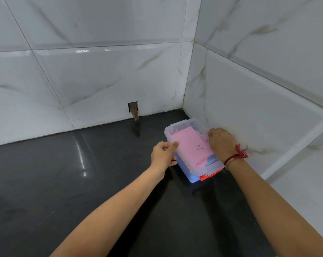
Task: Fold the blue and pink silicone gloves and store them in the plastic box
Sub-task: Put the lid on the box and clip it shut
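A clear plastic box (177,127) with an orange-red latch (210,175) stands on the black counter near the wall corner. Inside it a folded pink glove (189,145) lies on top, with dark marks on it. A blue glove (211,160) shows beneath it at the near end and through the box wall. A clear lid seems to lie over the box, though I cannot be sure. My left hand (163,153) grips the box's left long side, thumb on the rim. My right hand (221,141) holds the right side, fingers over the rim.
The glossy black counter (73,182) stretches to the left and toward me. White marble-look tiled walls (101,75) meet in a corner just behind and right of the box. A small cut-out with a brown stub (134,111) sits low in the back wall.
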`<state>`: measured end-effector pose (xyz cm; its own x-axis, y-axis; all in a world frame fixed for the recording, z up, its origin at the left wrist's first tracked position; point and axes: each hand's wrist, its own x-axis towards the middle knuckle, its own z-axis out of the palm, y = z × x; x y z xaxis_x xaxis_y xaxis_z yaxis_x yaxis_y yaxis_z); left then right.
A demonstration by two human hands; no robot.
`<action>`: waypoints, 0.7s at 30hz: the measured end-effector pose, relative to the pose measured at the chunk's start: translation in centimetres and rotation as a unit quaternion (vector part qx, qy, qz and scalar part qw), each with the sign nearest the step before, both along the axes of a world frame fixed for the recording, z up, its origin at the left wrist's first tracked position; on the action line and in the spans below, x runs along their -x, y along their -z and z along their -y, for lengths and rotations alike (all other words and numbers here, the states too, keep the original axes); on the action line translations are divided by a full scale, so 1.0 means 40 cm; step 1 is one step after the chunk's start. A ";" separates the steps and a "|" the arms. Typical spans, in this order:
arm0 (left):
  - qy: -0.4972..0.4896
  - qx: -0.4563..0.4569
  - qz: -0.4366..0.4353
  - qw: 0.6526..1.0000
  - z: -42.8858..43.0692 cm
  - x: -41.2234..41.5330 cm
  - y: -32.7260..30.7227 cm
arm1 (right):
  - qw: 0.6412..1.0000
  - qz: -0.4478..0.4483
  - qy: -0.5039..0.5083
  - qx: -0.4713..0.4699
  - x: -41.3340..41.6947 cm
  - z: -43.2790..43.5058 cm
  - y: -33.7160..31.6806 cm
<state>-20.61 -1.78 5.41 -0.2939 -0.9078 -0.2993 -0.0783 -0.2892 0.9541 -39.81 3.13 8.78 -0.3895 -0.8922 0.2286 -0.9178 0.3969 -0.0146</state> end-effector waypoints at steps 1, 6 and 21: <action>-0.009 0.001 0.004 1.000 0.003 0.000 0.003 | 1.000 0.013 0.006 0.002 -0.001 0.002 0.001; -0.009 -0.044 0.027 0.999 0.049 0.019 0.003 | 0.998 0.062 0.019 0.006 -0.006 0.012 -0.010; 0.016 -0.171 -0.023 0.985 0.143 0.097 -0.047 | 0.978 0.180 0.062 0.085 -0.012 0.002 0.014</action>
<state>-24.48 -7.48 7.29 -0.3406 -0.7460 -0.5723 -0.0521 -0.5928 0.8037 -39.33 3.04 8.21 -0.5747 -0.7940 0.1982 -0.7861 0.4682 -0.4036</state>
